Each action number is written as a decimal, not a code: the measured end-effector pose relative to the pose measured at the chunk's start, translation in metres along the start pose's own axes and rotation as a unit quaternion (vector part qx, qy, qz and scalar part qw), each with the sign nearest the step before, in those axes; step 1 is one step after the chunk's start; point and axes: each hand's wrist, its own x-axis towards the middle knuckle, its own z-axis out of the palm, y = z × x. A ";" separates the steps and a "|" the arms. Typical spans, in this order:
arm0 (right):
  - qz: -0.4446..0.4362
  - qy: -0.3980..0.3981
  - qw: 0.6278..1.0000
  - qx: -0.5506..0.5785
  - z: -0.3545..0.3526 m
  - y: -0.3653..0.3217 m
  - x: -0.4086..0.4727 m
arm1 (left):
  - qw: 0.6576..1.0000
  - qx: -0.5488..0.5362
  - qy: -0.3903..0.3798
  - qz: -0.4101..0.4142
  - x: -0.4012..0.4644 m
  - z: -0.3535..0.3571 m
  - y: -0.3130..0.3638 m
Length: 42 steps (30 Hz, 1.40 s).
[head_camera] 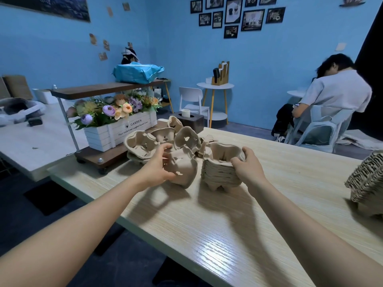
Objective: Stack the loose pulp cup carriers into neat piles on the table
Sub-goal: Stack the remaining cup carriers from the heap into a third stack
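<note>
On the pale wooden desk (238, 224), the left hand (159, 164) grips a tilted pulp carrier (183, 168) just beside a neat stack (220, 170) — the right hand (248, 164) clasps that stack's side. Loose carriers (163, 139) lie behind, near a white flower crate (122, 129) reading "GARDEN" — "Plant Smile·Grow Laughter·Harvest Love"

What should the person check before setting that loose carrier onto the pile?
1. Left hand grips the loose carrier: ok.
2. Right hand steadies the pile: ok.
3. Carrier turned to match the pile's cups: not ok, it is tilted on its side.
4. Top of the pile free of other things: ok.
5. Pile stands flat on the table: ok.
6. More loose carriers left in the heap behind: ok, several remain.
</note>
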 end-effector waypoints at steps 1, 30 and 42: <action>0.001 0.001 1.000 0.001 0.000 0.000 0.000 | 1.000 0.016 -0.022 0.011 0.001 0.001 0.005; 0.003 -0.002 1.000 0.006 -0.002 0.001 -0.001 | 0.975 0.216 0.033 -0.032 0.003 0.013 0.042; -0.003 -0.006 1.000 0.004 -0.003 0.004 0.002 | 0.951 0.217 0.218 0.038 -0.006 -0.023 0.038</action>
